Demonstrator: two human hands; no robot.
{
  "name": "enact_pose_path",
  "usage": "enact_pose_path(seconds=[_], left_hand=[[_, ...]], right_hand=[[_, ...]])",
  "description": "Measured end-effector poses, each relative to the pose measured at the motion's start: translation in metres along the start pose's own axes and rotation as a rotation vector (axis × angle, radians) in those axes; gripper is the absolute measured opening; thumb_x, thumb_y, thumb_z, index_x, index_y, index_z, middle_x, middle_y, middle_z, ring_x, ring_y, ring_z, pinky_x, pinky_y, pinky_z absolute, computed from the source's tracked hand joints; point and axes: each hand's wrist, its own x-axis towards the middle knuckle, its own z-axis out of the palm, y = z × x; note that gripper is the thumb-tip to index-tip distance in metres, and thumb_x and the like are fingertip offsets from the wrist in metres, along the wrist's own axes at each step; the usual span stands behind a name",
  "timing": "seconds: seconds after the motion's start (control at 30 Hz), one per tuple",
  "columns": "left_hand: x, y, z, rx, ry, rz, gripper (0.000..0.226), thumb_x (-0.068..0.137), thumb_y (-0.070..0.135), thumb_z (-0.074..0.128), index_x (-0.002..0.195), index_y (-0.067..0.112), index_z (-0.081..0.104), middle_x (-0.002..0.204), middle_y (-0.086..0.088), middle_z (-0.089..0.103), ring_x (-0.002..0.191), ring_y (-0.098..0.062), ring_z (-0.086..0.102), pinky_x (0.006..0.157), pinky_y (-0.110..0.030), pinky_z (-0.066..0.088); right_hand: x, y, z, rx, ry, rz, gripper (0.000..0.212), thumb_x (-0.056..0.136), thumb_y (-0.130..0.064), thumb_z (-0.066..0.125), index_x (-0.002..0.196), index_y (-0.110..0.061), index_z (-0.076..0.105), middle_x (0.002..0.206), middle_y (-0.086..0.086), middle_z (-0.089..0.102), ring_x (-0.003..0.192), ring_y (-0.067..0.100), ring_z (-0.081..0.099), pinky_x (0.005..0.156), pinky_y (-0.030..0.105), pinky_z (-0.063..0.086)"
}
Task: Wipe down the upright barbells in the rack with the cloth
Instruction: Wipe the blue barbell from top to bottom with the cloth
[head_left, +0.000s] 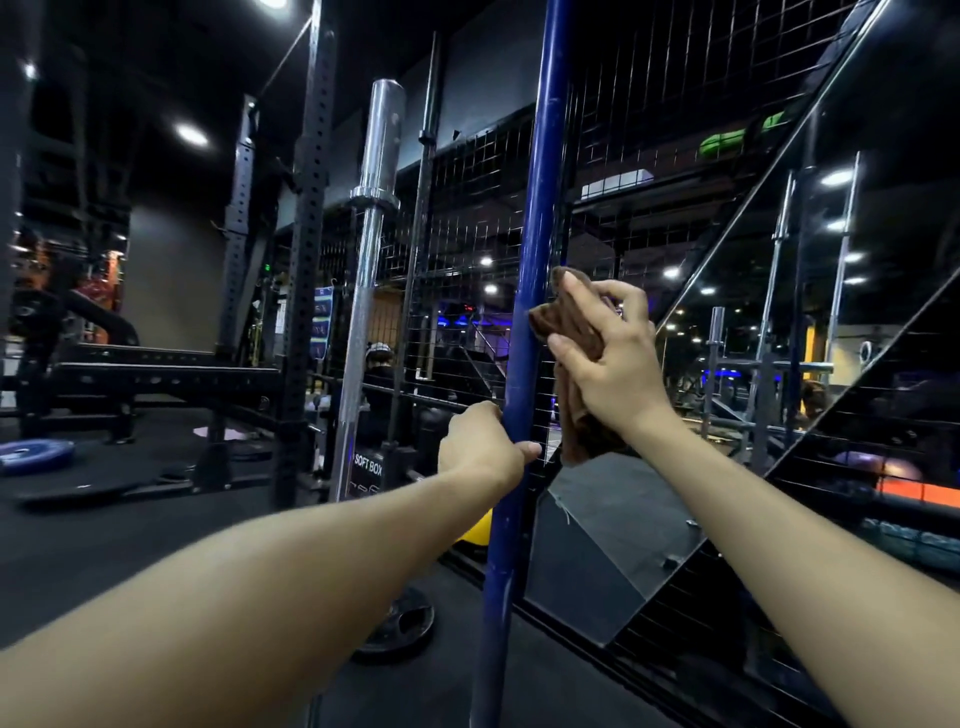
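A blue upright barbell (535, 218) stands in the middle of the view, running from top to bottom. My left hand (483, 441) grips its shaft at about waist height, thumb wrapped around the right side. My right hand (608, 353) holds a brown cloth (563, 325) bunched against the right side of the blue bar, a little above the left hand; the cloth's tail hangs down behind my wrist. A chrome barbell (371, 244) stands upright to the left, its thick sleeve on top.
A black wire mesh fence (467, 208) runs behind the bars, with a thin dark bar (423, 208) in front of it. Black power rack posts (306, 260) stand left. A weight plate (400, 623) lies on the floor, a blue plate (34, 454) far left, mirrors (779, 312) right.
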Motion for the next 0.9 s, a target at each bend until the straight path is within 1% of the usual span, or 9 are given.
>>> enact_pose_path(seconds=[0.07,0.13,0.23,0.3,0.4,0.53,0.67,0.77,0.9], left_hand=[[0.002,-0.003,0.003,-0.011,0.027,-0.032,0.043,0.076,0.042,0.077,0.108,0.018,0.061,0.104,-0.001,0.066,0.097,-0.023,0.064,0.086,-0.037,0.052],[0.009,-0.011,0.001,-0.089,-0.034,-0.009,0.043,0.076,0.047,0.075,0.105,0.019,0.061,0.099,0.002,0.067,0.090,-0.020,0.066,0.082,-0.037,0.054],[0.016,-0.016,-0.003,-0.304,-0.103,0.043,0.035,0.093,0.049,0.051,0.096,0.017,0.064,0.087,0.000,0.065,0.075,-0.016,0.063,0.068,-0.030,0.055],[0.019,-0.010,-0.006,-0.489,-0.120,0.008,0.038,0.101,0.040,0.037,0.101,0.012,0.063,0.089,-0.001,0.063,0.076,-0.014,0.060,0.065,-0.025,0.050],[0.028,-0.007,-0.026,-0.701,-0.278,-0.095,0.039,0.104,0.038,0.028,0.098,0.019,0.063,0.098,0.000,0.066,0.085,-0.014,0.060,0.081,-0.031,0.047],[0.036,-0.024,-0.043,-0.662,-0.466,-0.164,0.038,0.102,0.042,0.033,0.098,0.024,0.066,0.110,0.002,0.069,0.104,-0.016,0.063,0.097,-0.040,0.045],[0.027,-0.027,-0.029,-0.763,-0.453,-0.177,0.034,0.099,0.043,0.041,0.092,0.024,0.067,0.094,0.006,0.070,0.089,-0.011,0.064,0.095,-0.037,0.046],[0.028,-0.031,-0.024,-0.807,-0.441,-0.186,0.034,0.101,0.040,0.038,0.096,0.024,0.068,0.099,0.009,0.071,0.093,-0.008,0.064,0.099,-0.036,0.043],[0.027,-0.037,-0.020,-0.849,-0.450,-0.187,0.032,0.099,0.042,0.041,0.101,0.026,0.069,0.108,0.009,0.070,0.100,-0.007,0.064,0.099,-0.035,0.045]], right_hand=[[-0.002,0.000,0.000,0.001,-0.001,0.012,0.060,0.088,-0.022,0.066,0.142,-0.031,0.042,0.133,0.003,0.036,0.119,0.028,0.037,0.101,0.029,0.026],[0.002,-0.002,0.001,0.007,-0.009,0.034,0.063,0.089,-0.024,0.064,0.145,-0.031,0.036,0.135,0.001,0.035,0.119,0.027,0.035,0.093,0.025,0.025],[0.023,-0.015,0.013,-0.043,-0.048,0.065,0.067,0.093,-0.031,0.059,0.150,-0.030,0.024,0.144,-0.002,0.028,0.124,0.026,0.029,0.088,0.023,0.019],[0.034,-0.024,0.029,-0.056,-0.061,0.084,0.063,0.096,-0.034,0.053,0.150,-0.030,0.022,0.151,-0.004,0.022,0.128,0.028,0.023,0.093,0.027,0.021],[0.012,-0.022,0.054,-0.067,0.047,0.020,0.058,0.096,-0.026,0.053,0.149,-0.028,0.028,0.151,-0.002,0.023,0.125,0.030,0.025,0.100,0.032,0.029],[-0.070,0.001,0.070,-0.060,0.072,-0.110,0.054,0.093,-0.019,0.055,0.144,-0.021,0.040,0.137,0.007,0.037,0.115,0.033,0.041,0.094,0.037,0.039],[-0.051,-0.003,0.055,-0.208,0.022,-0.157,0.051,0.091,-0.018,0.060,0.140,-0.018,0.047,0.131,0.013,0.038,0.108,0.037,0.041,0.083,0.048,0.050],[-0.002,-0.020,0.049,-0.283,-0.027,-0.089,0.051,0.096,-0.025,0.052,0.145,-0.025,0.037,0.142,0.010,0.025,0.120,0.033,0.026,0.094,0.045,0.045],[0.004,-0.016,0.057,-0.251,0.016,-0.113,0.050,0.094,-0.025,0.055,0.142,-0.025,0.041,0.142,0.006,0.023,0.120,0.031,0.024,0.090,0.043,0.047]])
